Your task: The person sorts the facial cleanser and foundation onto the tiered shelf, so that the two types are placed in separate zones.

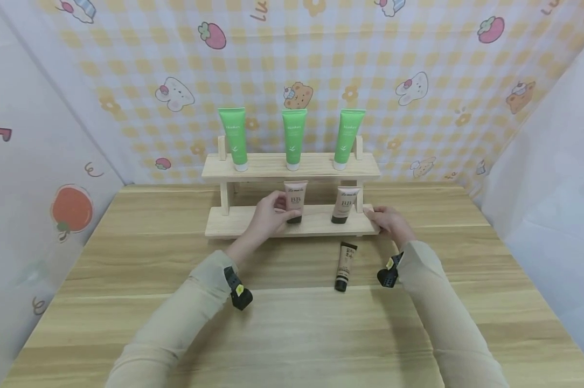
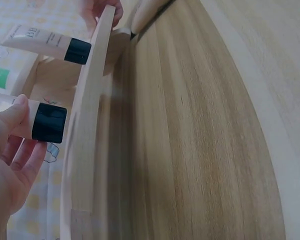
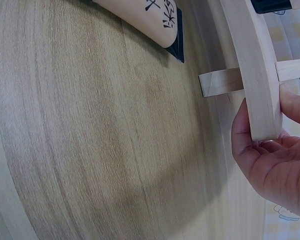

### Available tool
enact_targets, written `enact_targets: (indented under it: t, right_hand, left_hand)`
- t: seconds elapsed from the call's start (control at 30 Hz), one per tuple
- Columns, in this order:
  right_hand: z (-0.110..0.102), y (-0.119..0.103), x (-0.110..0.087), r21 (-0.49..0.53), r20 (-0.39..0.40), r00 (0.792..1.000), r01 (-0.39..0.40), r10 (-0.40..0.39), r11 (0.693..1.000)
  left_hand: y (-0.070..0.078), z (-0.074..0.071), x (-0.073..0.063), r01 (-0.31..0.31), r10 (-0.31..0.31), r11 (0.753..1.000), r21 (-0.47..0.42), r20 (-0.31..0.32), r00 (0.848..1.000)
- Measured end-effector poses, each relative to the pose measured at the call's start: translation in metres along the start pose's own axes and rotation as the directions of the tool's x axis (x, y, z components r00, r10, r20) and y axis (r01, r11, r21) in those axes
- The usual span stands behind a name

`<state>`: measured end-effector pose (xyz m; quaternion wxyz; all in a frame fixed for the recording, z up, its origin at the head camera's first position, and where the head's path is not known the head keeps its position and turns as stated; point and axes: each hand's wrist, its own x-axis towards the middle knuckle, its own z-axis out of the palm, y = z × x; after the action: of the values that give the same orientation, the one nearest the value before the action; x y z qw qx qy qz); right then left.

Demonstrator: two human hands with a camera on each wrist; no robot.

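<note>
My left hand (image 1: pixel 271 213) pinches a pinkish BB cream tube (image 1: pixel 295 199) with a black cap, upright at the middle of the lower shelf. In the left wrist view the thumb lies on one side of this tube and the fingers on the other. A second BB cream tube (image 1: pixel 345 205) stands cap down on the same shelf, to the right. My right hand (image 1: pixel 388 220) grips the right end of the two-tier wooden rack's lower shelf (image 3: pixel 262 75), thumb on top and fingers curled underneath.
Three green tubes (image 1: pixel 293 139) stand spaced along the upper shelf (image 1: pixel 268 164). A beige tube (image 1: pixel 345 267) with black ends lies on the wooden table (image 1: pixel 292 345) in front of the rack. Behind rises a yellow checked cloth (image 1: pixel 253 70).
</note>
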<state>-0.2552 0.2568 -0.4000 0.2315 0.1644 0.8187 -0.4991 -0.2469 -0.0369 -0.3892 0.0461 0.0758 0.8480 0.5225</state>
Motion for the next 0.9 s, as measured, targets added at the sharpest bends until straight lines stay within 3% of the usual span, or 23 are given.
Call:
enact_targets:
  t: [0.33,0.57,0.9]
  right_hand:
    - [0.001,0.0,0.003,0.013,-0.018,1.0,0.018,-0.017,1.0]
    - [-0.006,0.011,0.016,0.065,0.025,0.999,0.036,-0.037,0.997]
    - [0.001,-0.002,-0.005,0.037,0.007,1.0,0.014,-0.015,0.999]
  left_hand:
    - [-0.007,0.002,0.006,0.012,-0.012,1.0,0.01,0.011,1.0]
    - [-0.009,0.002,0.007,0.007,-0.009,0.999,0.038,0.06,0.998]
    - [-0.013,-0.003,0.006,0.028,-0.029,0.999,0.016,0.115,0.993]
